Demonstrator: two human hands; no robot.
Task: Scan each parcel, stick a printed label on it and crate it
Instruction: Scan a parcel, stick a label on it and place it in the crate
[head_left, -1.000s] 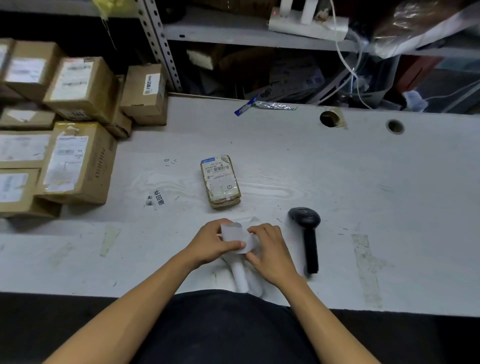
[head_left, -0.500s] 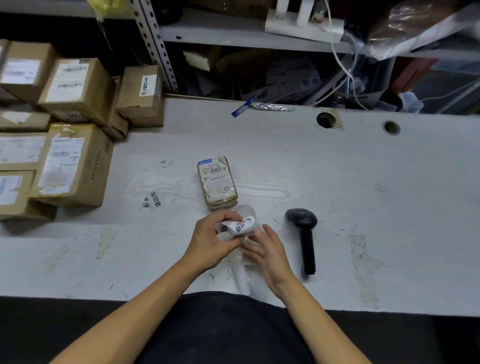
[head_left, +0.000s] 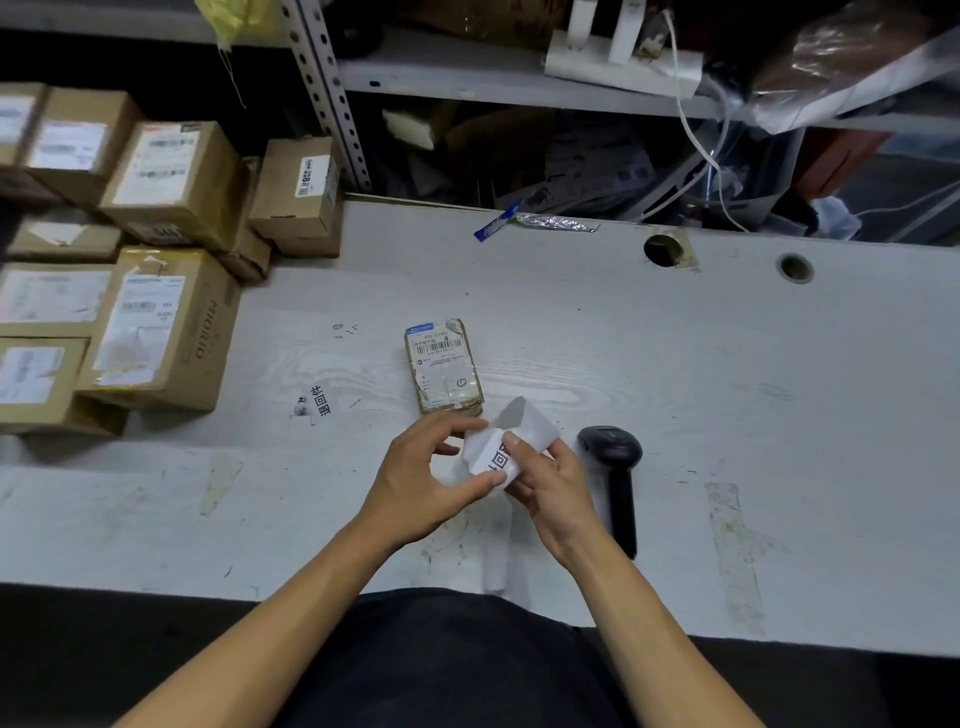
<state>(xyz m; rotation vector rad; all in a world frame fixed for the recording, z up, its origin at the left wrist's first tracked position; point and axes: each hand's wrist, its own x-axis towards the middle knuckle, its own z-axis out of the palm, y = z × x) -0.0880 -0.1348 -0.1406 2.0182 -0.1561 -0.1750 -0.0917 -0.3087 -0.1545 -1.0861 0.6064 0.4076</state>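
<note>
Both hands pinch the small white printed label (head_left: 493, 457) at frame centre: left hand (head_left: 421, 467) fingers hold its left edge, right hand (head_left: 550, 483) peels the translucent backing (head_left: 527, 423). Peel slowly and keep the adhesive off the fingertips, then press it flat onto the small tan taped parcel (head_left: 444, 364), lying just above on the white counter (head_left: 727, 389).

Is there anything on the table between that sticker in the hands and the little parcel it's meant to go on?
Nothing visible. The label, pinched by the left hand and right hand, is just in front of the parcel, with only bare table between. The scanner lies off to the right.
</note>
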